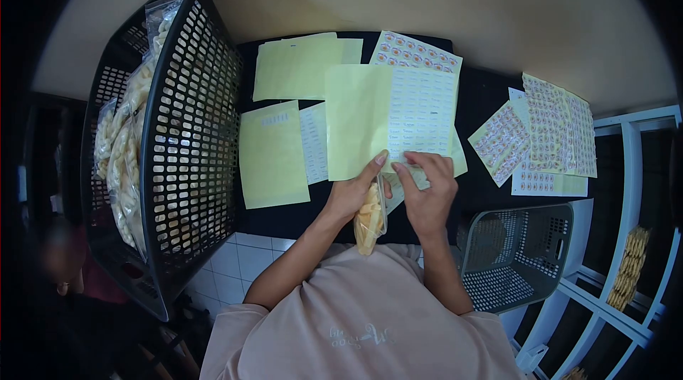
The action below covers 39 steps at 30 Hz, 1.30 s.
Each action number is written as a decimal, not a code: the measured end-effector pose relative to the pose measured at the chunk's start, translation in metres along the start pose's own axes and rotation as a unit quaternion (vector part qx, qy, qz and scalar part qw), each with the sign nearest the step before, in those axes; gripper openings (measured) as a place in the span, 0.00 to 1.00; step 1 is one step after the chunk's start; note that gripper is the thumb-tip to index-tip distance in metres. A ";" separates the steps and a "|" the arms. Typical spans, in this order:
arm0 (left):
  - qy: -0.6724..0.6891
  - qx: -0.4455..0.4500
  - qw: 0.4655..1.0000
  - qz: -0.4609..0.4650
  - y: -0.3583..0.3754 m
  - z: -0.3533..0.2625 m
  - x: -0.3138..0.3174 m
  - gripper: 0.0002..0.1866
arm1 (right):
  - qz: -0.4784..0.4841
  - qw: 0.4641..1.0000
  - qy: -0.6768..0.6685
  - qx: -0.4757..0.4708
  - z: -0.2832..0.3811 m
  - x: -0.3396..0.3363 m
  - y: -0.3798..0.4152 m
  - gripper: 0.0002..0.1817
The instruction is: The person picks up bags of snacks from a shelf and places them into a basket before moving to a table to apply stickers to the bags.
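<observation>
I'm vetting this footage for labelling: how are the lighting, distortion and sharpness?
Head view: wide-angle bending bows the white frame at right, corners go black; head view: the central yellow sheet is lit fairly evenly but its print is too small to read; head view: glints show on plastic bags in the large basket; head view: the person at lower left is dim and partly blurred.

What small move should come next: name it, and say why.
Probably lift one label off the printed label sheet with the right hand. That hand is at the sheet's lower end, near the small labels, while the left hand holds the clear bag close by.
</observation>
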<state>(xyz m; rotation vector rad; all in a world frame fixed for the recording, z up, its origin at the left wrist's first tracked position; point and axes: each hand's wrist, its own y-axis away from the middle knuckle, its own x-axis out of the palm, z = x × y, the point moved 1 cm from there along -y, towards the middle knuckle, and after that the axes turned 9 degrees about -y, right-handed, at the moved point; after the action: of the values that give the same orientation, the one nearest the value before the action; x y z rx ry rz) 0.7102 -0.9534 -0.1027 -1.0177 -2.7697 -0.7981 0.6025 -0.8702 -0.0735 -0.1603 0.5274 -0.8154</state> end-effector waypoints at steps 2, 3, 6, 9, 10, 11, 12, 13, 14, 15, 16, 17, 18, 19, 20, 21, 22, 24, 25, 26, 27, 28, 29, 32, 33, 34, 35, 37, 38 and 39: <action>0.014 0.019 1.000 0.009 0.000 0.000 0.002 0.16 | -0.008 1.000 -0.007 0.010 -0.004 0.006 0.003 0.10; 0.014 0.021 1.000 0.008 -0.001 0.000 0.001 0.16 | -0.014 1.000 -0.015 0.023 -0.006 0.009 0.003 0.10; 0.005 0.031 0.999 0.017 -0.004 0.005 -0.001 0.15 | -0.018 0.998 -0.050 0.046 -0.009 0.010 0.003 0.09; 0.000 0.022 1.000 0.021 -0.006 0.008 0.000 0.15 | -0.004 0.997 -0.048 0.067 -0.009 0.008 0.002 0.08; -0.003 0.015 1.000 0.018 -0.007 0.010 0.000 0.15 | -0.004 0.997 -0.048 0.066 -0.010 0.007 0.002 0.08; -0.007 0.009 1.000 0.014 -0.007 0.012 0.000 0.15 | 0.001 0.993 -0.061 0.098 -0.013 0.007 0.002 0.07; -0.006 0.010 1.000 0.012 -0.008 0.014 0.000 0.15 | 0.007 0.989 -0.075 0.129 -0.017 0.008 0.002 0.06; -0.005 -0.008 1.000 0.009 -0.009 0.016 0.000 0.16 | 0.009 0.989 -0.077 0.128 -0.023 0.010 0.004 0.06; -0.004 -0.025 1.000 0.005 -0.010 0.018 0.000 0.18 | 0.016 0.981 -0.101 0.168 -0.032 0.013 0.006 0.06; -0.005 -0.024 1.000 -0.001 -0.012 0.020 -0.001 0.18 | 0.023 0.970 -0.125 0.207 -0.042 0.018 0.009 0.06; 0.029 -0.083 0.996 -0.027 -0.014 0.022 -0.001 0.21 | 0.027 0.970 -0.129 0.206 -0.051 0.022 0.011 0.06; 0.063 -0.140 0.987 -0.053 -0.015 0.025 -0.004 0.24 | 0.032 0.966 -0.130 0.221 -0.062 0.026 0.013 0.06; 0.064 -0.138 0.987 -0.058 -0.015 0.028 -0.011 0.24 | 0.037 0.962 -0.130 0.235 -0.076 0.031 0.016 0.06; 0.126 -0.224 0.966 0.000 -0.014 0.032 -0.018 0.28 | 0.050 0.960 -0.139 0.237 -0.082 0.034 0.016 0.07; 0.186 -0.308 0.931 0.059 -0.012 0.035 -0.024 0.31 | 0.053 0.960 -0.142 0.236 -0.089 0.033 0.016 0.07; 0.165 -0.315 0.934 0.044 -0.009 0.040 -0.028 0.31 | 0.047 0.956 -0.151 0.248 -0.095 0.032 0.019 0.07; 0.165 -0.314 0.934 0.041 -0.006 0.045 -0.033 0.31 | 0.042 0.951 -0.159 0.260 -0.094 0.032 0.018 0.07; 0.138 -0.247 0.957 0.067 0.001 0.054 -0.039 0.27 | 0.053 0.947 -0.162 0.273 -0.089 0.029 0.017 0.06; 0.134 -0.238 0.958 0.088 0.008 0.050 -0.043 0.22 | 0.048 0.939 -0.196 0.277 -0.090 0.028 0.017 0.05; 0.136 -0.237 0.958 0.088 0.013 0.050 -0.046 0.22 | 0.044 0.931 -0.229 0.281 -0.091 0.028 0.016 0.05; 0.143 -0.202 0.967 0.066 0.018 0.049 -0.049 0.19 | 0.045 0.931 -0.228 0.280 -0.091 0.026 0.016 0.05; 0.149 -0.167 0.974 0.042 0.023 0.047 -0.052 0.16 | 0.041 0.924 -0.250 0.286 -0.085 0.022 0.014 0.04; 0.126 -0.140 0.982 0.028 0.028 0.035 -0.052 0.14 | 0.037 0.916 -0.271 0.293 -0.076 0.018 0.011 0.04; 0.050 0.044 0.997 -0.028 0.029 0.015 -0.054 0.14 | 0.048 0.895 -0.331 0.296 -0.033 0.003 0.000 0.04; -0.044 0.073 0.994 -0.065 0.032 -0.001 -0.051 0.14 | 0.058 0.889 -0.350 0.289 -0.017 -0.001 -0.003 0.04; -0.043 0.076 0.994 -0.065 0.033 -0.010 -0.048 0.14 | 0.060 0.890 -0.350 0.287 -0.004 -0.003 -0.005 0.04; -0.073 0.110 0.987 -0.095 0.033 -0.017 -0.046 0.15 | 0.091 0.889 -0.357 0.272 0.009 -0.004 -0.006 0.04; -0.123 0.159 0.971 -0.129 0.038 -0.030 -0.040 0.16 | 0.145 0.872 -0.395 0.248 0.025 0.002 -0.004 0.05; -0.123 0.161 0.971 -0.129 0.038 -0.032 -0.037 0.16 | 0.161 0.865 -0.410 0.239 0.036 0.006 -0.004 0.05; -0.122 0.170 0.970 -0.126 0.039 -0.033 -0.034 0.17 | 0.164 0.862 -0.417 0.236 0.040 0.013 -0.003 0.05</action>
<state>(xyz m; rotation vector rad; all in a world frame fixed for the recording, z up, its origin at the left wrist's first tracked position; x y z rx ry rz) 0.7573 -0.9644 -0.0656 -0.7543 -3.1365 -0.2061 0.6284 -0.8845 -0.0432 0.0412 -0.4655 -0.4484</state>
